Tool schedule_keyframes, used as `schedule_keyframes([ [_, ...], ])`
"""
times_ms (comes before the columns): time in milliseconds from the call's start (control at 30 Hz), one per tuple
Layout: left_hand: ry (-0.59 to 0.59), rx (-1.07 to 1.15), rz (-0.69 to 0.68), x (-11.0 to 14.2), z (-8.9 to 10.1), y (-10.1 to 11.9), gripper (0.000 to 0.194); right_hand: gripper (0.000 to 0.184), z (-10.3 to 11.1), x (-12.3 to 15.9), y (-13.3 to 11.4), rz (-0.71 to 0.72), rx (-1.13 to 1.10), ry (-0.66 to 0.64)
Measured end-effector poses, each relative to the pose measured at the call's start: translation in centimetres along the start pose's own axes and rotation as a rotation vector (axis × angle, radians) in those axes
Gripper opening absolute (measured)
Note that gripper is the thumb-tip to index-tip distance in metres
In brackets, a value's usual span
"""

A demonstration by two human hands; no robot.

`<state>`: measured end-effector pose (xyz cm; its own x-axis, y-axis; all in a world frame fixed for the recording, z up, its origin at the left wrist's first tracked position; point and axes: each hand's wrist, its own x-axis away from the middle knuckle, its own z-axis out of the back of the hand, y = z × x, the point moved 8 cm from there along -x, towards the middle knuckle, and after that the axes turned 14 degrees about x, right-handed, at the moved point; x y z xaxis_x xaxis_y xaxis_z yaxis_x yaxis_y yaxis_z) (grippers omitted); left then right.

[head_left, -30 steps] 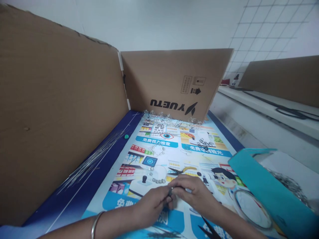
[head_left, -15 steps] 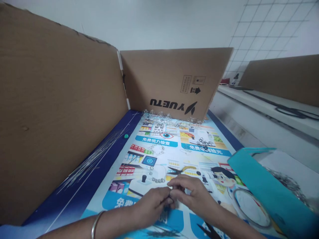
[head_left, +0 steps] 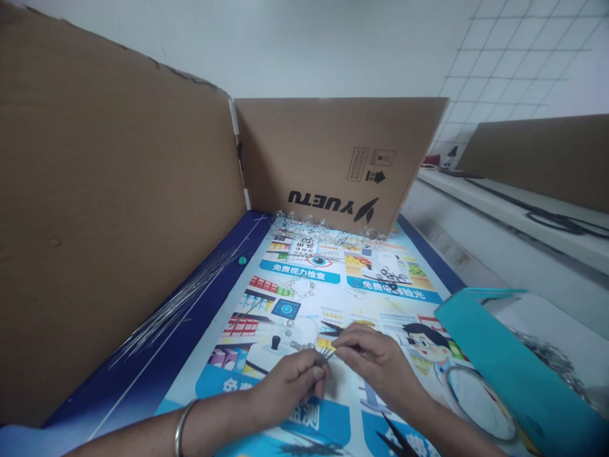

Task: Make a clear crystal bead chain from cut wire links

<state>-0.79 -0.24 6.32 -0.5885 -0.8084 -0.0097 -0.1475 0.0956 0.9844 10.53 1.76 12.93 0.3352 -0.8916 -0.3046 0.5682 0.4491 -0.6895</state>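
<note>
My left hand (head_left: 292, 387) is closed around a small bundle of thin metal wire pieces (head_left: 327, 353), whose ends stick out past the fingertips. Close to those ends, my right hand (head_left: 375, 358) has thumb and forefinger pinched together. Whatever lies in that pinch is too small to make out. Behind the right hand lie pliers (head_left: 330, 329), with only the dark jaws plainly showing. A strand of clear beads (head_left: 297, 346) rests on the printed mat just beyond my left hand. More thin dark wire pieces (head_left: 311, 447) lie at the near edge.
Cardboard panels (head_left: 342, 146) wall the left and far sides. Long wires (head_left: 176, 298) lie along the left. At right are a teal box (head_left: 514, 362) holding metal pieces and a ring-shaped coil (head_left: 480, 403). A dark-jawed tool (head_left: 397, 438) lies near my right forearm. Black rings (head_left: 390, 279) sit farther back.
My hands were together and have moved slightly apart. The right hand has shifted right, and the wire ends now show between them.
</note>
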Motion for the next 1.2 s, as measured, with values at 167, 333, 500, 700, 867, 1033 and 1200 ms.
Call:
schedule_keyframes([
  [167,-0.001,0.077,-0.007,0.2,0.2,-0.3,0.04,0.013,-0.2,0.2,0.7,-0.02,-0.031,-0.011],
  [333,0.032,0.285,0.041,-0.3,0.6,-1.6,0.037,0.015,-0.4,0.2,1.2,-0.081,-0.074,-0.053],
  [500,0.062,0.383,0.12,-0.6,0.9,-2.3,0.034,0.021,-0.8,0.2,2.7,-0.215,-0.249,-0.088],
  [700,0.044,0.311,0.147,-0.5,1.0,-2.6,0.037,0.024,-0.5,-0.2,3.9,-0.279,-0.458,-0.003],
  [867,0.046,0.329,0.165,-0.7,1.2,-2.9,0.04,0.024,2.7,-1.1,4.3,-0.229,-0.383,0.141],
  [1033,0.075,0.326,0.241,-0.6,1.3,-3.8,0.043,0.021,10.0,-1.0,2.5,-0.13,-0.084,0.402],
  [1200,0.073,0.266,0.294,-0.4,1.3,-4.0,0.046,0.011,14.4,0.3,0.4,-0.153,-0.084,0.544],
])
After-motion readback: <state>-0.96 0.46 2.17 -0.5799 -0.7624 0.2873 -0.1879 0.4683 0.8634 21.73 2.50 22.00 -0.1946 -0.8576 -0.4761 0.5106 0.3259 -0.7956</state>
